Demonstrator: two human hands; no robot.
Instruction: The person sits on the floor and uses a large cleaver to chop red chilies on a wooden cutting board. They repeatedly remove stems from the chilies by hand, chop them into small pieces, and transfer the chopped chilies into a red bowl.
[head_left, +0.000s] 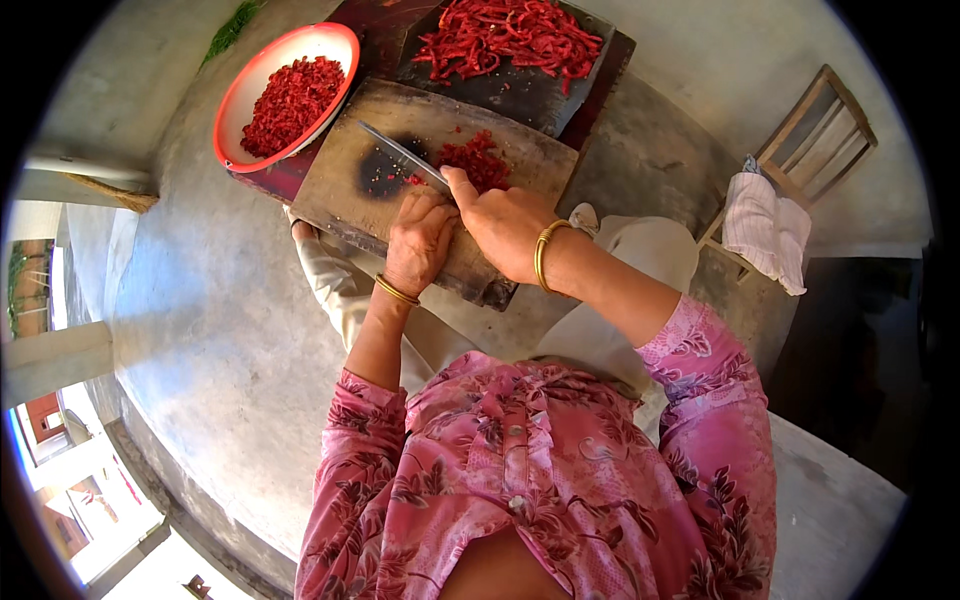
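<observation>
Remotely I see R hand (508, 228) gripping a knife (403, 153), L hand (419, 245) curled (can't tell on what), cut chili pcs (477, 160) just past R fingers, a bowl (246, 88) w/ more beyond L fingers, and long chilies (510, 38), apparently uncut, farthest ahead.

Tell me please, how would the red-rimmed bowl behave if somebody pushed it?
The bowl could tip if pushed outward, as its rim appears to overhang the table. The chopped peppers, heaped loosely inside, would likely shift or spill.
</observation>
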